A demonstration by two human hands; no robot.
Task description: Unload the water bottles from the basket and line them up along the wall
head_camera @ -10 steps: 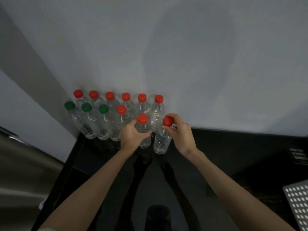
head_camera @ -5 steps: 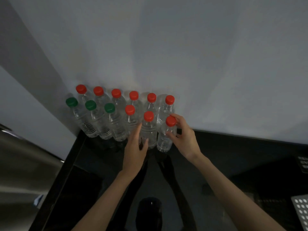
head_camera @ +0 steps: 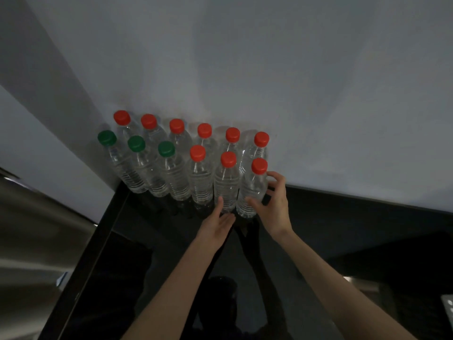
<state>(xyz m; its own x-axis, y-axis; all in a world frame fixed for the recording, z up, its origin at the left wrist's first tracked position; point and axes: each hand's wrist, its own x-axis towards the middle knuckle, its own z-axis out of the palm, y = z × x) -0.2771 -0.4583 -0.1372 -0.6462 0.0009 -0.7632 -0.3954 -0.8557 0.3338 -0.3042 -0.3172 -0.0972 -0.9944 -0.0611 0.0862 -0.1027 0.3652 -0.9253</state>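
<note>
Clear water bottles stand upright in two rows on a black counter (head_camera: pixel 343 229) against the white wall (head_camera: pixel 269 69). The back row has several red caps (head_camera: pixel 204 130). In the front row, three green caps (head_camera: pixel 136 143) come first, then three red. My left hand (head_camera: pixel 217 227) lies flat and open, its fingertips at the base of the second bottle from the right (head_camera: pixel 226 185). My right hand (head_camera: pixel 272 204) cups loosely around the rightmost front bottle (head_camera: pixel 253 190), fingers spread, thumb resting on its lower front. The basket is out of view.
The counter's left edge (head_camera: pixel 81 278) drops to a grey floor. Bare wall runs to the right of the bottles. A white perforated object (head_camera: pixel 449 306) peeks in at the right edge.
Both hands pushed the two front red-capped bottles back into line with the front row. My left hand let go and flattened out. My right hand slid down from the cap and loosened.
</note>
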